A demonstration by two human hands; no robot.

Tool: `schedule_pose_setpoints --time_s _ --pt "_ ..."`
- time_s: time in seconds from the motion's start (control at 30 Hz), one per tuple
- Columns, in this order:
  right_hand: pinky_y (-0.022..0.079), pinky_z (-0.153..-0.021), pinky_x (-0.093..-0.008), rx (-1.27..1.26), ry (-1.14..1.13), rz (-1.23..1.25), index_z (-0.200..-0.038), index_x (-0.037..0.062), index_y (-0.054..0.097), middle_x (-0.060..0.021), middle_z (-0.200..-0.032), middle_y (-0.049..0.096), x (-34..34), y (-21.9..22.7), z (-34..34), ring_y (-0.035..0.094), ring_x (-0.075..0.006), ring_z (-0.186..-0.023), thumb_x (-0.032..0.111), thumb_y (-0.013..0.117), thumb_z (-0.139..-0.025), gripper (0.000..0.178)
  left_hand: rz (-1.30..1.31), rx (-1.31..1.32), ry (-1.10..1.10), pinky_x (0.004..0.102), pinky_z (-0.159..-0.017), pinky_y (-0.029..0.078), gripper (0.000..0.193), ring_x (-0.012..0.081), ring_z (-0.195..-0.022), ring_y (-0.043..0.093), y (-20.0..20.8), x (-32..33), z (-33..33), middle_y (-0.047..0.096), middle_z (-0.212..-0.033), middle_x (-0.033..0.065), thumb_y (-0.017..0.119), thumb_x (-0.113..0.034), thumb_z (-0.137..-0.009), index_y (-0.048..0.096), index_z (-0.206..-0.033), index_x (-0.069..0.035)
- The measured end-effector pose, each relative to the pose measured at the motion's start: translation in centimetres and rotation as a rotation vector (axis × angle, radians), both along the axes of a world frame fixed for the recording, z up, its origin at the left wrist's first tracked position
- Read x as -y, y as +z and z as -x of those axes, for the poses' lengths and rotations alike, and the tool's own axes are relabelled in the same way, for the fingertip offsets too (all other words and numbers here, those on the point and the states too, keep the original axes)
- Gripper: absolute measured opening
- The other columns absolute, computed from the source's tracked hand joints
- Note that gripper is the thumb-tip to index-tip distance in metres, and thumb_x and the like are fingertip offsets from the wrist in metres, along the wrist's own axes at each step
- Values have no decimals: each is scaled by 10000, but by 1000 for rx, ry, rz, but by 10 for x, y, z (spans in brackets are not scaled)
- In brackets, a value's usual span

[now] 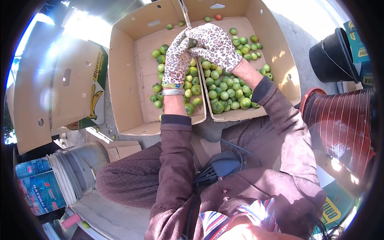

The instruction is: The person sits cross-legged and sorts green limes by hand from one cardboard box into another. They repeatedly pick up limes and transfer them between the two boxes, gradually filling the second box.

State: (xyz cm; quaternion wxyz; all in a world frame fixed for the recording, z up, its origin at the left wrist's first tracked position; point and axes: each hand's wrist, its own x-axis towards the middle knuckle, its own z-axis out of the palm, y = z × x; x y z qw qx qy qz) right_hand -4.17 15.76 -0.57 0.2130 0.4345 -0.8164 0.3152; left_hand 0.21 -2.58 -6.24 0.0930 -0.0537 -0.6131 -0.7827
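Note:
Two cardboard boxes stand side by side, a left box (124, 76) and a right box (288, 72), both holding green tomatoes (225, 96). My hands wear leopard-print gloves and meet above the upright walls between the boxes. My left hand (177, 62) is over the left box's inner side, fingers bent and closed. Reaching in from the right box, my right hand (216, 45) curls its fingers toward the left one. Whatever sits between them is mostly hidden; only a dark greenish patch shows. A red tomato (218, 17) lies at the right box's far end.
To the left stand an upright cardboard box (72, 80) and a grey bucket (90, 158). On the right are a black bucket (334, 58) and a dark red ribbed container (340, 124). My bent legs lie close to the boxes' near edge.

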Motion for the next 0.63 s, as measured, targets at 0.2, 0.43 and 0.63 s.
schedule_pose_setpoints --time_s 0.2,0.43,0.63 --pt "471 -944 -383 196 -400 -209 -1158 121 645 -89 -1140 645 -117 -70 67 596 -274 -1082 255 625 -862 326 597 358 442 362 -1000 444 617 306 -1179 541 -37 10 -14 544 -1287 239 680 -355 -834 516 -1269 51" --pt "478 -947 -411 680 -514 -893 -1100 124 676 -138 -1111 659 -199 -127 66 602 -305 -1091 128 574 -842 278 849 598 554 321 -999 455 822 286 -1197 548 -82 31 -20 517 -1315 269 788 -274 -762 365 -1365 90" --pt "496 -924 -398 285 -398 -1311 -1123 59 674 -136 -1106 673 -192 -168 69 621 -299 -1084 99 574 -835 308 326 436 445 327 -1048 416 733 276 -1276 477 -95 42 -8 461 -1376 257 739 -213 -824 349 -1361 98"
